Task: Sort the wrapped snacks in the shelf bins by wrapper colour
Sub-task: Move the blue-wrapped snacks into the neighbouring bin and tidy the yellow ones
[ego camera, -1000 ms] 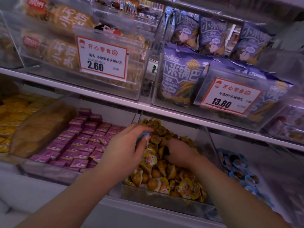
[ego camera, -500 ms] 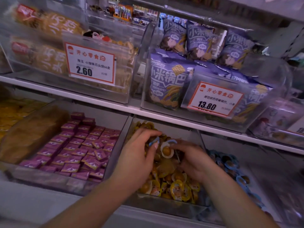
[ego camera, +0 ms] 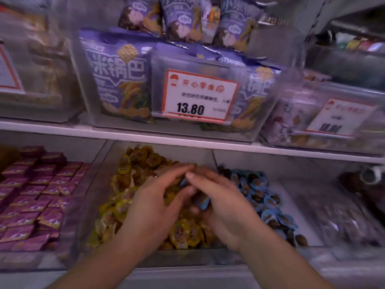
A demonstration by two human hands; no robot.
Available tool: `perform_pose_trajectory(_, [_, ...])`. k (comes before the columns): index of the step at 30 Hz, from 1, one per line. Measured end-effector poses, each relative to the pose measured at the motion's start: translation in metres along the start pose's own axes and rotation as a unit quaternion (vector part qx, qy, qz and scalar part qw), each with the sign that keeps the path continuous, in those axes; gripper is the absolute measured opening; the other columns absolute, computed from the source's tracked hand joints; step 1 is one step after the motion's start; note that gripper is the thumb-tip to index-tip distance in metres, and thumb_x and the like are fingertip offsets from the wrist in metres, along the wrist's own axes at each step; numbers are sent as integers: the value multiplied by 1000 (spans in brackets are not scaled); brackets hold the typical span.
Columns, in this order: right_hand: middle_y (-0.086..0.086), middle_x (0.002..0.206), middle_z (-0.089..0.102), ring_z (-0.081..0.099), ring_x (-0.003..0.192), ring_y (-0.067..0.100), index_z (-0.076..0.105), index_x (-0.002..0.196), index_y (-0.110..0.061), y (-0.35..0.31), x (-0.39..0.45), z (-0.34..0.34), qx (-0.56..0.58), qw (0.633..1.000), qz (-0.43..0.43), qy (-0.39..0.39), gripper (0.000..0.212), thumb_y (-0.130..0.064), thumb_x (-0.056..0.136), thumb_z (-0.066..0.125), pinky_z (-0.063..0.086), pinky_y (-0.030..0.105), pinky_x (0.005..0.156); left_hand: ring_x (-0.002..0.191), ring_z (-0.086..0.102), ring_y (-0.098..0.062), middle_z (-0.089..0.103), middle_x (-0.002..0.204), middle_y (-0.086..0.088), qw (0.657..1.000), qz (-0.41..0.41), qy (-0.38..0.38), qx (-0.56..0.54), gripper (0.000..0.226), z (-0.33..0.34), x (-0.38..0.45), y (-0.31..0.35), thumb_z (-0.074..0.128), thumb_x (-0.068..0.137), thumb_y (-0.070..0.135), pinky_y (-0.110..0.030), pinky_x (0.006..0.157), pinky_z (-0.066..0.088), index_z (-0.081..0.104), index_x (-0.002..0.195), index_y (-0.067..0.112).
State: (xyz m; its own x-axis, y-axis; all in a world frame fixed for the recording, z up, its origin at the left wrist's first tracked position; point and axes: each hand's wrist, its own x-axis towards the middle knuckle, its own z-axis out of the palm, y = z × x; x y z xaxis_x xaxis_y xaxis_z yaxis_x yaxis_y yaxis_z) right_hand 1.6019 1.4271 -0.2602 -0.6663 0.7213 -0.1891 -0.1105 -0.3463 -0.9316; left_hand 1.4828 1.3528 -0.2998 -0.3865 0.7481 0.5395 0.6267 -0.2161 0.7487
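Fingers of both hands meet over the yellow-wrapped snacks (ego camera: 183, 232) in the middle bin (ego camera: 187, 258): right hand (ego camera: 220, 203) closes on blue-wrapped snacks (ego camera: 203, 202), left hand (ego camera: 154, 207) pinching at them. Right, blue snacks (ego camera: 258, 195) fill the next bin; farther up, a 13.80 price tag (ego camera: 199, 95).

Both hands (ego camera: 188, 202) together — fingers curled

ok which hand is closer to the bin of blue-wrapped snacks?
Right. The right hand sits by the blue-wrapped snacks; the left hand is farther, over the yellow-wrapped snacks.
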Motion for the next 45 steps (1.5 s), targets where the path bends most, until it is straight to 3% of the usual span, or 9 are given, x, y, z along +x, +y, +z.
perform_pose_trajectory(3, [6,74,67,61,60,14,75,90,-11,-11,2,-28,-6,996,-78,47,8,-11,89,67,37,22,41,138,36,6,45,147,20,997,40,-56,33,49,5,1,-1,53,94,47,-14,112,27,48,141,37])
perform_pose_trajectory(6, [12,73,67,60,61,25,77,89,-12,-30,12,-73,-59,986,-115,103,8,-13,87,69,36,26,42,119,51,8,57,129,21,995,9,-61,81,34,-4,10,-12,54,97,35,-2,97,31,56,131,35])
perform_pose_trajectory(12, [14,94,75,71,89,29,75,99,-6,-33,39,-175,-255,931,-27,259,19,-19,91,65,59,40,78,95,62,4,67,103,21,983,-62,-92,145,46,-23,22,-43,56,92,1,-9,83,43,63,101,45])
perform_pose_trajectory(15, [7,100,75,68,95,19,75,91,-16,-32,43,-188,-253,907,-89,325,13,-18,91,62,50,26,74,96,65,1,67,101,25,981,-69,-101,154,50,-33,22,-46,54,91,-3,-26,86,50,62,97,45])
perform_pose_trajectory(25, [-16,93,68,62,95,0,71,93,-29,1,18,-48,-462,787,-388,130,22,-18,87,54,46,12,84,117,51,-18,53,132,11,868,-24,-281,408,40,-59,3,-47,54,95,43,-30,100,38,54,135,36])
perform_pose_trajectory(33, [0,102,66,57,106,20,72,105,-16,37,18,2,-628,691,-343,-106,22,-18,91,54,46,40,93,97,61,-23,63,99,0,931,-18,-159,327,28,-65,4,-40,63,84,16,-31,85,47,73,107,29])
perform_pose_trajectory(40, [-6,113,64,56,110,12,69,118,-22,34,28,19,-584,752,-290,-91,27,-25,95,56,43,23,98,83,62,4,64,88,16,981,-23,136,137,17,-113,4,-17,68,89,21,-6,75,43,72,90,37])
perform_pose_trajectory(42, [-4,126,60,51,119,9,64,127,-24,44,35,43,-587,744,-276,-161,35,-34,95,55,35,14,104,80,68,2,73,84,11,970,-87,225,-2,22,-120,-1,-15,66,92,11,-14,75,52,72,90,32])
perform_pose_trajectory(45, [0,145,45,37,136,18,49,140,-21,74,55,79,-677,659,-234,-227,55,-51,94,52,28,34,116,79,71,-11,75,82,2,902,-189,310,-233,16,-121,-2,-12,58,96,6,-25,69,58,71,94,15])
